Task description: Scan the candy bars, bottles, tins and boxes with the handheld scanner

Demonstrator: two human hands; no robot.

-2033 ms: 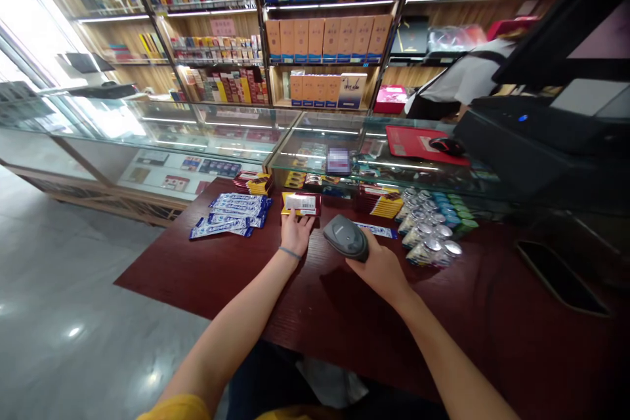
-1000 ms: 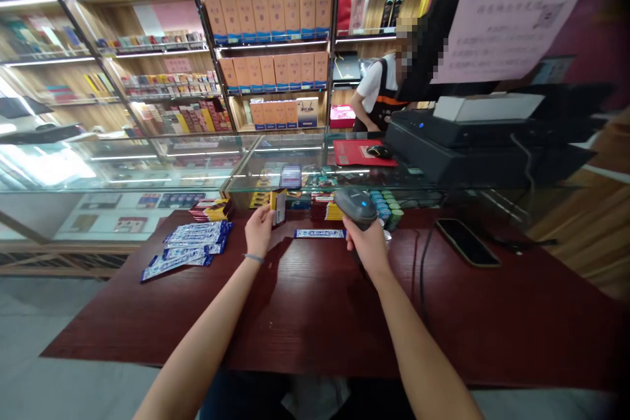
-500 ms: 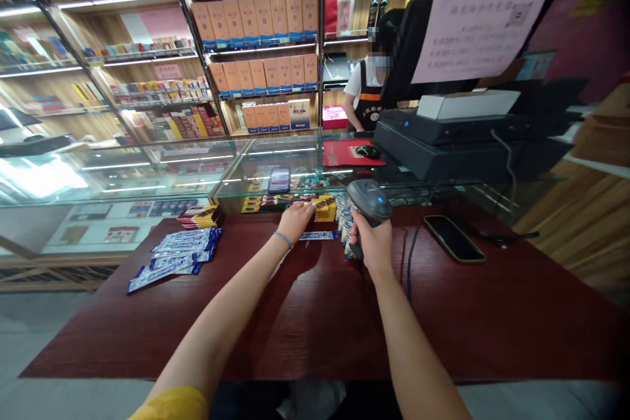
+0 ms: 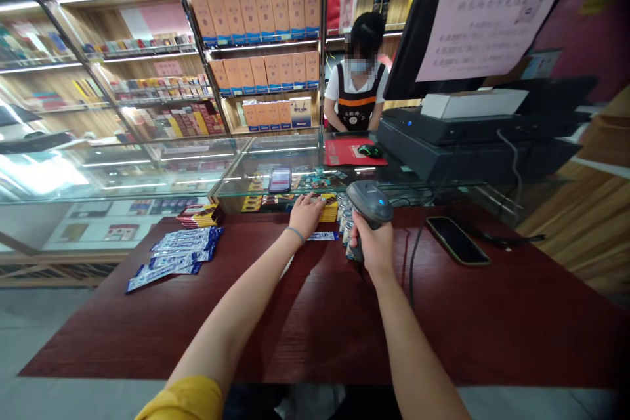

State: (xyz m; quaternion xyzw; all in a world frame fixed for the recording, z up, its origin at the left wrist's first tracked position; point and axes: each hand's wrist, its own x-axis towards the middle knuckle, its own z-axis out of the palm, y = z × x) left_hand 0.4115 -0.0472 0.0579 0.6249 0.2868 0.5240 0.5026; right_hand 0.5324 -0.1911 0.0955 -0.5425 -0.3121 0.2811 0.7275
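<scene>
My right hand (image 4: 377, 246) is wrapped round the handle of a dark grey barcode scanner (image 4: 369, 200) with a blue light on top. Below the scanner's head stands a row of small silvery-white wrapped items (image 4: 346, 223), partly hidden by it. Fingers stretched forward, my left hand (image 4: 305, 215) lies at the left side of a stack of yellow packets (image 4: 329, 208); whether it presses on them I cannot tell. One blue-and-white sachet (image 4: 325, 236) lies flat just right of my left wrist.
To the left lie a pile of blue-and-white sachets (image 4: 184, 248) and a stack of red-and-yellow packets (image 4: 199, 215). A phone (image 4: 457, 241) rests on the right of the brown table (image 4: 319, 321). Beyond the glass counter (image 4: 275, 147), a person (image 4: 355, 92) stands near a monitor (image 4: 411, 46).
My left hand has shifted slightly right and forward, its fingers now over the left part of the yellow stack. The person behind the counter has come out further from behind the monitor. The scanner barely moved.
</scene>
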